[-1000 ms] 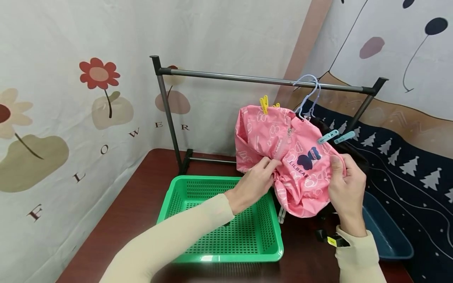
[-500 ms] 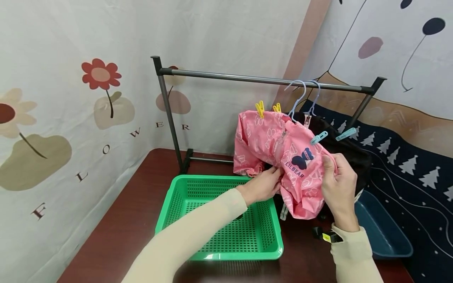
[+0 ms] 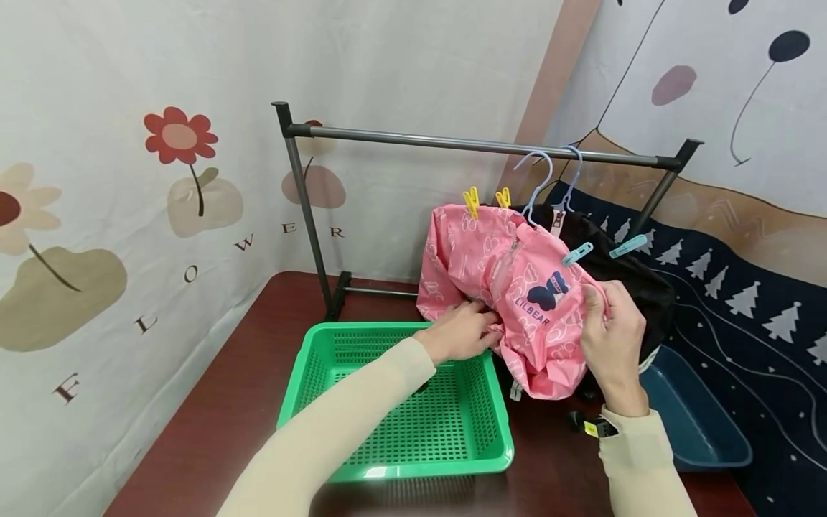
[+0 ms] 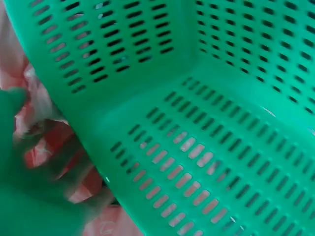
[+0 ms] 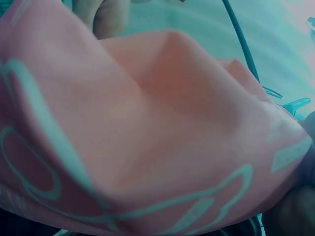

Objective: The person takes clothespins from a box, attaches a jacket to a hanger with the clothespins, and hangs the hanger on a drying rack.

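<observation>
A pink zip jacket [image 3: 478, 251] with white outlines and a dark LILBEAR print hangs from a light purple hanger [image 3: 538, 187]. My right hand [image 3: 614, 337] pinches its right edge between thumb and fingers. My left hand [image 3: 460, 332] is at the jacket's lower left, fingers spread and fingertips against the folds, above the green basket's back rim. In the left wrist view the left hand's blurred fingers [image 4: 59, 152] overlap reddish-pink cloth beside the basket. The right wrist view is mostly filled by the jacket [image 5: 147, 123].
A green perforated basket [image 3: 394, 472] stands below on the brown table [image 3: 213, 402]. The metal rack [image 3: 413, 137] also bears a black garment [image 3: 636, 294] behind the jacket. Yellow clips [image 3: 472, 202] and light-blue clips [image 3: 578, 253] sit along the garments' tops. A dark blue basin [image 3: 698, 409] is at right.
The jacket and its hanger have shifted left and slightly down, with more of the black garment showing. My left hand has loosened from bunched cloth and moved left; the right still pinches the edge.
</observation>
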Demonstrator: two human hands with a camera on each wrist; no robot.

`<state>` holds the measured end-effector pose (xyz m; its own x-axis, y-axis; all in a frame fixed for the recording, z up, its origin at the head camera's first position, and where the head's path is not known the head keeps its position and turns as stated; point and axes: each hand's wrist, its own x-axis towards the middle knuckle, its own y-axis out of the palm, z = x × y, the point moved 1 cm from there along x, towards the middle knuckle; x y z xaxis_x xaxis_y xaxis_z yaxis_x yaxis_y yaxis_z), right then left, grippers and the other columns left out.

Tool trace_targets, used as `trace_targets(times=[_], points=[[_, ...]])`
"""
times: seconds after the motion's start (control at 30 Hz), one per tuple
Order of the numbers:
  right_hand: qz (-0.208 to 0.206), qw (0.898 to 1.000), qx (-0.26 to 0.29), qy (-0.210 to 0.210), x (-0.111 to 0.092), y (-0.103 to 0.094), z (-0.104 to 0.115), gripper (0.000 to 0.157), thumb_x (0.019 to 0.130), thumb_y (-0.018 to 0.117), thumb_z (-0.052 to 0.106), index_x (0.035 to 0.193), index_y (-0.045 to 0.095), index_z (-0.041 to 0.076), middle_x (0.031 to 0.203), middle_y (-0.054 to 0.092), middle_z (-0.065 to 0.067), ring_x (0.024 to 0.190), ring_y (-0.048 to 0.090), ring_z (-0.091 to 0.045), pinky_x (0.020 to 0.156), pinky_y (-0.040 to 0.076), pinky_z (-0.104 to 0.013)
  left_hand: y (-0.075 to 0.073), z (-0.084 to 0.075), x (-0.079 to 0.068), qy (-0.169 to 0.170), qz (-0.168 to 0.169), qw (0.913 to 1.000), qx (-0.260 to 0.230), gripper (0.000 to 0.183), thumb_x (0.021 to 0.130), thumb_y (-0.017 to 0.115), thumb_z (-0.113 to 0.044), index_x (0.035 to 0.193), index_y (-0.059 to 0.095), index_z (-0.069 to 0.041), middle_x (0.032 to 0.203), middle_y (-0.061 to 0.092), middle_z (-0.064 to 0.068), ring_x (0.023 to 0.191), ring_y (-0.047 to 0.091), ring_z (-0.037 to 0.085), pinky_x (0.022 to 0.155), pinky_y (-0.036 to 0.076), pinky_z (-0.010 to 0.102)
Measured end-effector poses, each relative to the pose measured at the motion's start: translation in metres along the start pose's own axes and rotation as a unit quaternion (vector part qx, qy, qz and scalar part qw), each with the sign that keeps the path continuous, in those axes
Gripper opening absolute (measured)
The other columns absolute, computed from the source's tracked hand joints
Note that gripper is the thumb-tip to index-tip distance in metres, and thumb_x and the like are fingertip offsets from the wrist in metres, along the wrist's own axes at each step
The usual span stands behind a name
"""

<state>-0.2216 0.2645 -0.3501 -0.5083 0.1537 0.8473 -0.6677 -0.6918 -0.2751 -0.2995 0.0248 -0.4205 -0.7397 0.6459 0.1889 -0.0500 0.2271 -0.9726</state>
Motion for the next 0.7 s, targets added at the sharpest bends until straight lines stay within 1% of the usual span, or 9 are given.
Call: trace_targets(times=[0.1, 0.2, 0.3, 0.4, 0.47, 0.53, 0.6, 0.67, 0.7], points=[[-0.006, 1.0, -0.001, -0.001, -0.001, 0.0, -0.003, 0.022, 0.114, 0.073, 0.009, 0.105, 0.075, -0.011, 0.094, 0.068, -0.024, 0.084, 0.046, 0.009, 0.078, 0.035, -0.011, -0.002, 0.005, -0.003, 0.02, -0.047, 0.9986, -0.014, 0.031, 0.117, 0.072, -0.045, 0.14, 0.083, -0.028, 0.139, 0.076, 0.005, 0.131, 0.072, 0.024, 0.114, 0.063, 0.044], [-0.01, 1.0, 0.002, 0.003, -0.001, 0.0, -0.005, 0.022, 0.114, 0.073, 0.009, 0.105, 0.075, -0.011, 0.094, 0.067, -0.023, 0.083, 0.047, 0.009, 0.078, 0.036, -0.01, -0.004, 0.008, -0.005, 0.026, -0.089, 0.9952, -0.031, 0.019, 0.113, 0.08, -0.033, 0.127, 0.088, -0.022, 0.129, 0.076, 0.006, 0.118, 0.076, 0.022, 0.105, 0.067, 0.037], [-0.012, 1.0, 0.004, 0.01, -0.002, -0.001, -0.005, 0.021, 0.114, 0.073, 0.008, 0.106, 0.075, -0.012, 0.095, 0.068, -0.023, 0.084, 0.048, 0.01, 0.078, 0.037, -0.01, -0.006, 0.011, -0.008, -0.005, -0.118, 0.9908, -0.067, 0.012, 0.112, 0.079, -0.02, 0.118, 0.087, -0.014, 0.124, 0.075, 0.009, 0.109, 0.078, 0.022, 0.098, 0.069, 0.033], [-0.013, 1.0, 0.003, 0.014, -0.003, -0.001, -0.006, 0.021, 0.114, 0.073, 0.008, 0.107, 0.075, -0.012, 0.096, 0.069, -0.024, 0.085, 0.048, 0.01, 0.079, 0.037, -0.01, -0.006, 0.01, -0.011, -0.03, -0.123, 0.9854, -0.113, 0.009, 0.11, 0.078, -0.015, 0.113, 0.083, -0.009, 0.12, 0.074, 0.011, 0.106, 0.075, 0.023, 0.094, 0.068, 0.033], [-0.015, 1.0, 0.002, 0.011, -0.003, 0.001, -0.005, 0.022, 0.113, 0.074, 0.008, 0.106, 0.075, -0.012, 0.096, 0.069, -0.025, 0.085, 0.048, 0.01, 0.079, 0.037, -0.01, -0.006, 0.006, -0.015, -0.032, -0.105, 0.9866, -0.121, 0.013, 0.11, 0.078, -0.02, 0.116, 0.082, -0.01, 0.121, 0.074, 0.01, 0.105, 0.073, 0.023, 0.094, 0.066, 0.035], [-0.019, 1.0, 0.003, 0.006, -0.003, 0.002, -0.005, 0.023, 0.113, 0.074, 0.009, 0.105, 0.075, -0.012, 0.095, 0.069, -0.025, 0.085, 0.047, 0.01, 0.08, 0.036, -0.01, -0.007, -0.003, -0.02, -0.028, -0.072, 0.9918, -0.102, 0.026, 0.109, 0.079, -0.032, 0.125, 0.081, -0.011, 0.126, 0.075, 0.009, 0.111, 0.072, 0.023, 0.1, 0.066, 0.036], [-0.022, 1.0, 0.004, 0.002, -0.003, 0.003, -0.005, 0.024, 0.113, 0.075, 0.01, 0.105, 0.074, -0.013, 0.095, 0.069, -0.026, 0.086, 0.047, 0.011, 0.08, 0.037, -0.01, -0.007, -0.015, -0.026, -0.029, -0.027, 0.9966, -0.071, 0.053, 0.108, 0.077, -0.055, 0.143, 0.077, -0.015, 0.14, 0.074, 0.009, 0.124, 0.071, 0.027, 0.109, 0.065, 0.042], [-0.022, 1.0, 0.006, 0.0, -0.003, 0.004, -0.004, 0.025, 0.113, 0.075, 0.01, 0.106, 0.075, -0.013, 0.096, 0.069, -0.027, 0.087, 0.048, 0.011, 0.081, 0.037, -0.009, -0.008, -0.029, -0.034, -0.043, 0.025, 0.9974, -0.052, 0.083, 0.103, 0.074, -0.077, 0.161, 0.066, -0.019, 0.157, 0.068, 0.008, 0.142, 0.066, 0.033, 0.121, 0.061, 0.05], [-0.021, 1.0, 0.007, 0.001, -0.003, 0.004, -0.004, 0.025, 0.114, 0.074, 0.01, 0.106, 0.074, -0.014, 0.096, 0.07, -0.028, 0.088, 0.048, 0.012, 0.082, 0.038, -0.008, -0.008, -0.036, -0.038, -0.048, 0.048, 0.9967, -0.044, 0.095, 0.099, 0.073, -0.085, 0.167, 0.06, -0.02, 0.163, 0.064, 0.008, 0.147, 0.061, 0.035, 0.124, 0.058, 0.052]])
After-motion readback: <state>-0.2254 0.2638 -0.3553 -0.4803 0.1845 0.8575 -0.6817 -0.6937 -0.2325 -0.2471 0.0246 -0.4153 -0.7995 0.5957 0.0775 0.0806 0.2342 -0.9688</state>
